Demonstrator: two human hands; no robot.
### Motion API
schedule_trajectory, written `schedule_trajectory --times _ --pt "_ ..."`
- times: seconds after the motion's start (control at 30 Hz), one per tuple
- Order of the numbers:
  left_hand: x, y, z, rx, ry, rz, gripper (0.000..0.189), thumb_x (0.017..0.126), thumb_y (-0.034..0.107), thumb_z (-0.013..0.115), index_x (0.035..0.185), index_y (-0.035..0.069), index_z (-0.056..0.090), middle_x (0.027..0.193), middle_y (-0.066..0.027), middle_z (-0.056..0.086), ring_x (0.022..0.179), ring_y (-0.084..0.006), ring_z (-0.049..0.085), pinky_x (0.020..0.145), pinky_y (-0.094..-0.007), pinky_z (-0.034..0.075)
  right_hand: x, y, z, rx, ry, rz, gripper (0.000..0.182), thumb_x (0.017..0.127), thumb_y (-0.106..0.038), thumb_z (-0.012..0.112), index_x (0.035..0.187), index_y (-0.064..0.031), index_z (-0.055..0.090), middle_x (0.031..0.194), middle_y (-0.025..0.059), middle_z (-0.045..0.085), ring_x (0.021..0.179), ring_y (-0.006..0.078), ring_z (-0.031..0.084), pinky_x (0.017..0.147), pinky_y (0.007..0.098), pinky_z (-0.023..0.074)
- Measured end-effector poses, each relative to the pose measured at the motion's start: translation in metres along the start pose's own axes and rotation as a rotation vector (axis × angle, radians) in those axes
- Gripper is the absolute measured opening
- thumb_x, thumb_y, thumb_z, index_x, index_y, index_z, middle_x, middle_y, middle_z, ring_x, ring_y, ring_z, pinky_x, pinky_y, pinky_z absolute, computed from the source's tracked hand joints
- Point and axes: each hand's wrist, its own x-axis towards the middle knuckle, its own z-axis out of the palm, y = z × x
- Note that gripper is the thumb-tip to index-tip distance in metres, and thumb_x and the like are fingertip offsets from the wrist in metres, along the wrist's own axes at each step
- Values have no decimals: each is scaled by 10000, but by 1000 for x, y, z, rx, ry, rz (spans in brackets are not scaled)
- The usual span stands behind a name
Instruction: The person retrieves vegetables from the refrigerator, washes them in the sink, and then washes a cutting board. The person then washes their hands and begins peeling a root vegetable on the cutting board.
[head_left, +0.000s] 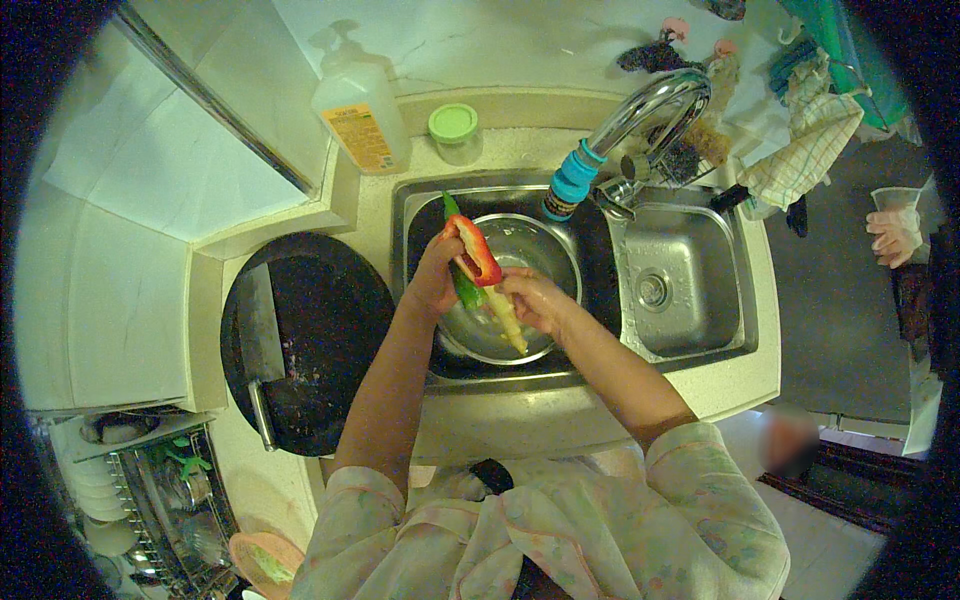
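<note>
My left hand (435, 274) holds a cut piece of red bell pepper (487, 270) together with a long green vegetable piece (470, 294), whose pointed tip sticks out above the hand. A knobbly pale yellow vegetable piece (508, 321), perhaps ginger, slants down below the pepper. My right hand (534, 300) touches the pepper's lower end and lies beside the yellow piece; its grip is partly hidden. Both hands are over a round metal bowl (544, 244), which sits in the larger basin of a steel sink (517, 384).
A chrome faucet (645, 97) with a blue spout fitting (576, 176) rises behind the sink. Left of it, a cleaver (260, 322) lies on a dark round board (330, 337). A pump bottle (360, 112) and green-lidded jar (454, 131) stand behind. Another person's gloved hand (895, 225) shows right.
</note>
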Motion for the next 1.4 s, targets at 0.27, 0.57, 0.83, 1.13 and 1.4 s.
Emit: schedule_trajectory --times 0.27,0.57,0.83,1.13,1.4 --pt "10 -1 1 -37 -13 46 258 768 122 562 1021 71 550 922 -63 614 823 -197 639 730 -353 540 -23 -20 -43 -341 305 -299 224 885 -97 534 1080 -20 615 974 106 674 749 192 655 653 283 525" --pt "46 -42 46 390 468 88 312 785 92 671 1051 41 516 911 -62 584 813 -181 595 688 -329 490 -73 -106 -83 -1231 1140 -866 296 917 -274 594 1101 -43 589 872 166 681 676 271 668 581 352 515" --pt "65 -81 53 986 595 192 504 681 225 807 1025 1 515 931 -186 646 846 -302 636 756 -399 494 -56 -103 -82 -1649 1075 -827 233 885 -106 564 1069 34 592 732 212 653 652 364 654 610 446 518" --pt "73 -95 26 708 514 159 336 701 154 769 938 6 582 870 -117 658 756 -226 639 678 -355 505 -19 -7 -50 -934 651 -860 604 917 -313 605 1394 -12 389 1071 161 625 924 170 599 849 308 476" --pt "73 -71 26 34 504 -108 293 709 73 752 953 14 600 870 -96 640 732 -243 635 631 -374 525 30 -20 -52 -843 546 -624 484 940 -351 544 1268 1 493 1043 169 638 934 246 615 818 346 481"
